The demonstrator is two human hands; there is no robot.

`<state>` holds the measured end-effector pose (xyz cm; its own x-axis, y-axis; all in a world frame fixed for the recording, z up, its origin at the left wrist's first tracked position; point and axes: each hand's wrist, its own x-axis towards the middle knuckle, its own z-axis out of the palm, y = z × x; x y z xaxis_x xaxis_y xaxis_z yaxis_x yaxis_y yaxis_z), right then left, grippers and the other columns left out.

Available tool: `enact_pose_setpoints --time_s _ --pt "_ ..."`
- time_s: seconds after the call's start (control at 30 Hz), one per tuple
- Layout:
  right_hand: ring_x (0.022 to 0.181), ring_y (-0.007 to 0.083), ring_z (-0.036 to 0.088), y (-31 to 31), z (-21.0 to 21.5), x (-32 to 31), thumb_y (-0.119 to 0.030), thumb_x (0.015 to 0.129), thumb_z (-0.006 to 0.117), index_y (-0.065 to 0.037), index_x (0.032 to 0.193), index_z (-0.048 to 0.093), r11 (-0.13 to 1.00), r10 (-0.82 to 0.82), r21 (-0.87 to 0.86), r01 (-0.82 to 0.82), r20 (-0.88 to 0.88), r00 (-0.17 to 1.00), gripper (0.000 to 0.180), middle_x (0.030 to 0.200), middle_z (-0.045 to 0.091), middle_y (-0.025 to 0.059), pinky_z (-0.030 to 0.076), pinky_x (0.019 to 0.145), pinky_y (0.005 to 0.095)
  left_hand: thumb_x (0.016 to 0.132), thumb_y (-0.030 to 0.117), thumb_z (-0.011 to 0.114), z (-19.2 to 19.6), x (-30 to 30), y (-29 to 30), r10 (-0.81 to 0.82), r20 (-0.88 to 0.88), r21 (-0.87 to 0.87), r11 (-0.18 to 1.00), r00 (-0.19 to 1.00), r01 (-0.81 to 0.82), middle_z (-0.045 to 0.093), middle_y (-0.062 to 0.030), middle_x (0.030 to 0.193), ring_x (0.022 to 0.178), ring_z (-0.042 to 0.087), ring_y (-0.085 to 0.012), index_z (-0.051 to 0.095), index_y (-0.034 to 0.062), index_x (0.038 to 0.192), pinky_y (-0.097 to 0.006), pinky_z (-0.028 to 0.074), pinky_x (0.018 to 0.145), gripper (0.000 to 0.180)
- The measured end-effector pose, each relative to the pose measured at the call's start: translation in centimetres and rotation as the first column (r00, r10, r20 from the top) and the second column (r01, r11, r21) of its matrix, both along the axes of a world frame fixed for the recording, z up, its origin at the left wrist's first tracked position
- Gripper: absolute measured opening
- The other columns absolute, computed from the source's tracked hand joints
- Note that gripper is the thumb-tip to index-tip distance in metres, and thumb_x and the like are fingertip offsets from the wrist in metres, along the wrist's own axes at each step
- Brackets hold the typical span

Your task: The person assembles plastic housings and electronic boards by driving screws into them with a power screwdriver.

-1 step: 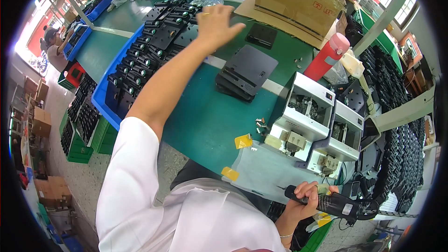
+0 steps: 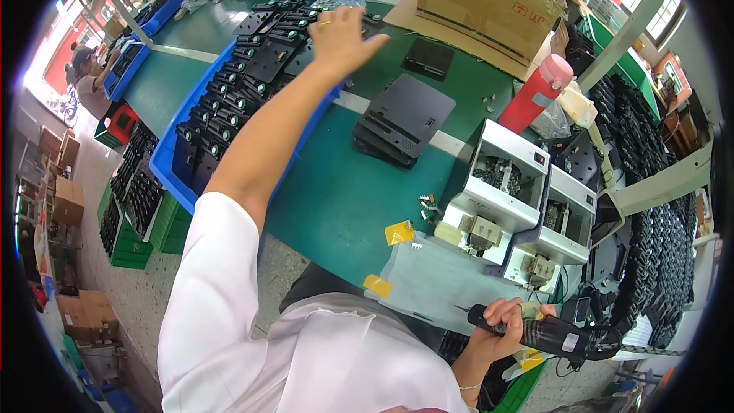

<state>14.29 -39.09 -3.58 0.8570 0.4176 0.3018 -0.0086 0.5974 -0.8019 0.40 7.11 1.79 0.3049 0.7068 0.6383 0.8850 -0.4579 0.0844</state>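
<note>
1. Left hand (image 2: 342,40): arm stretched far forward, fingers spread wide, holding nothing; it hovers over the far end of the blue tray (image 2: 170,176).
2. Black parts (image 2: 252,69): packed in rows in that tray, directly below and to the left of the left hand; whether the fingers touch them cannot be told.
3. Right hand (image 2: 501,329): drawn in close to the body, fingers wrapped around a black electric screwdriver (image 2: 544,334) lying roughly level.
4. Stack of black plates (image 2: 404,118): on the green table (image 2: 336,199), to the right of the left hand and nearer the body.
5. Two white feeder machines (image 2: 508,191): just ahead of the right hand.
6. Red bottle (image 2: 535,93): beyond the machines, upright.
7. Cardboard box (image 2: 489,0): right of the left hand.
</note>
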Motion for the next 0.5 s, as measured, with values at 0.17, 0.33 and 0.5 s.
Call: enact_pose_setpoints --time_s 0.17,0.33,0.5 --pt "0.047 0.0138 0.044 0.7 1.0 -0.3 -0.001 0.082 0.053 -0.008 0.122 0.034 0.999 -0.029 -0.042 0.028 -0.029 0.999 0.044 0.063 0.044 0.0038 0.042 0.044 0.0290 0.075 0.071 0.059 -1.1 -3.7 2.3 0.283 -0.084 -0.258 0.920 0.956 -0.295 0.048 -0.0203 0.135 0.130 0.038 -0.0356 0.045 0.0048 0.135 -0.056 0.024 0.104 0.090" --pt "0.047 0.0140 0.044 0.8 1.8 -0.9 -0.003 0.082 0.054 -0.008 0.123 0.033 0.997 -0.040 -0.070 0.040 0.004 0.999 0.046 0.063 0.044 0.0040 0.043 0.045 0.0296 0.078 0.072 0.055 -1.3 -3.5 3.0 0.301 -0.088 -0.370 0.875 0.949 -0.312 0.048 -0.0222 0.137 0.134 0.037 -0.0367 0.047 0.0039 0.134 -0.058 0.021 0.106 0.089" --pt "0.055 0.0097 0.039 -0.5 0.9 -0.5 -0.014 0.092 0.047 -0.013 0.133 0.028 0.997 0.049 -0.063 -0.045 0.075 0.996 0.045 0.067 0.036 -0.0002 0.040 0.053 0.0280 0.068 0.081 0.057 -1.6 -2.2 3.6 0.326 -0.088 -0.368 0.868 0.941 -0.335 0.052 -0.0220 0.135 0.130 0.041 -0.0400 0.052 0.0084 0.132 -0.058 0.024 0.104 0.097"
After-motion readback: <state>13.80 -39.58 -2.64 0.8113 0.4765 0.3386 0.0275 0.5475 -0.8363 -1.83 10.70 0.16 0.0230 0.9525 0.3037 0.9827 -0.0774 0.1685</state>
